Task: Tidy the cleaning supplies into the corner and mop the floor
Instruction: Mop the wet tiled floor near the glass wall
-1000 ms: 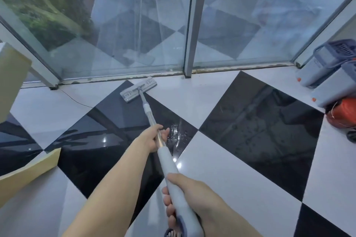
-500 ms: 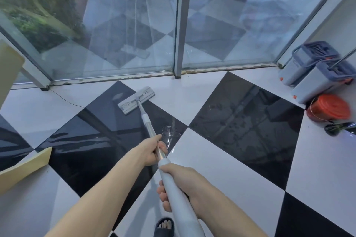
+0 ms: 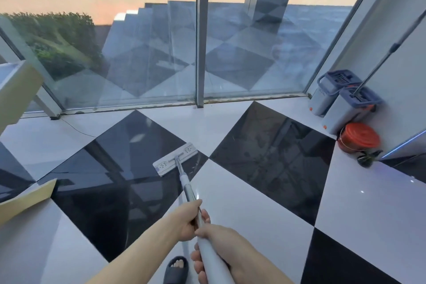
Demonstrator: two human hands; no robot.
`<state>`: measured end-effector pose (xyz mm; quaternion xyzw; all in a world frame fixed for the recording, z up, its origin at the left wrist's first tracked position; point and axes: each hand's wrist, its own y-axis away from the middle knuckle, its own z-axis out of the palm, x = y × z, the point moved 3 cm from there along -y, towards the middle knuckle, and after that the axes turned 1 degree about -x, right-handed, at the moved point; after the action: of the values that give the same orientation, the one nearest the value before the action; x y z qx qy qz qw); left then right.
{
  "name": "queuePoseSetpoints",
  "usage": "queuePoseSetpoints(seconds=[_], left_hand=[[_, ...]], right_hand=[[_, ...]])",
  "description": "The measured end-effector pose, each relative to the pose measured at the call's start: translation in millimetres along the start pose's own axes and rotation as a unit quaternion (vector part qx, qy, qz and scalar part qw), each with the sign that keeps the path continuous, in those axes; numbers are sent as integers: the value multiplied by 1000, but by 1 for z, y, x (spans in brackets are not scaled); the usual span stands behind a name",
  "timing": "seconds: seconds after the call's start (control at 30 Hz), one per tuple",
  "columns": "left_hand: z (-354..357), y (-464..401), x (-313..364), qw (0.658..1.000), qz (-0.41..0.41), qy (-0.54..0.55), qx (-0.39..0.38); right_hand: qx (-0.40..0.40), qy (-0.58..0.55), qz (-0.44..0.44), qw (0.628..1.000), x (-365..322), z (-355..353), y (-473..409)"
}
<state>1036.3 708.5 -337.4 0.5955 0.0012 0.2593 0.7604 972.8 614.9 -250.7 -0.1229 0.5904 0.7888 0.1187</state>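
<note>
Checkered floor (image 3: 253, 203), two grey mop buckets (image 3: 345, 108) tucked in the right corner, one with a mop pole standing in it, orange bucket (image 3: 358, 137) beside. Left hand (image 3: 184, 220) and right hand (image 3: 214, 244) both wrapped tight round the flat mop (image 3: 175, 159), its head flat on a black tile.

Mop head (image 3: 175, 158) now sits pulled back from the glass wall (image 3: 147, 57), at the black-white tile seam. Your hands close up on the handle: left hand (image 3: 187, 220) touches right hand (image 3: 217, 241). Your view tilts up; your sandaled foot (image 3: 176, 268) shows.
</note>
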Motion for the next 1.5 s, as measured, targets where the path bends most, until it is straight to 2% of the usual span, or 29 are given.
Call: queuePoseSetpoints(seconds=[0.1, 0.2, 0.4, 0.63, 0.77, 0.87, 0.97, 1.13, 1.33, 1.5], left_hand=[[16, -9, 5, 999, 26, -25, 21], [27, -32, 28, 997, 30, -40, 52], [38, -91, 123, 987, 61, -105, 101], [58, -152, 227, 992, 71, -73, 76], [57, -177, 276, 994, 77, -45, 58], [53, -191, 295, 996, 80, 17, 22], [56, -198, 297, 993, 97, 70, 4], [68, -195, 276, 994, 92, 60, 8], [81, -156, 212, 996, 87, 35, 15], [90, -115, 137, 996, 70, 63, -6]], right_hand=[[11, 0, -19, 1000, -9, -12, -3], [5, -49, -1, 999, -32, -22, -10], [-28, -118, 36, 992, -107, -21, -50], [-22, -131, 63, 989, -204, -20, -84], [-40, -135, 65, 988, -235, -11, -95], [-35, -119, 52, 991, -253, -7, -101], [-5, -86, 19, 996, -260, -12, -101], [-3, -58, 29, 998, -248, -27, -86], [10, -14, 45, 999, -207, -44, -51], [-15, -39, 36, 998, -161, -52, -25]])
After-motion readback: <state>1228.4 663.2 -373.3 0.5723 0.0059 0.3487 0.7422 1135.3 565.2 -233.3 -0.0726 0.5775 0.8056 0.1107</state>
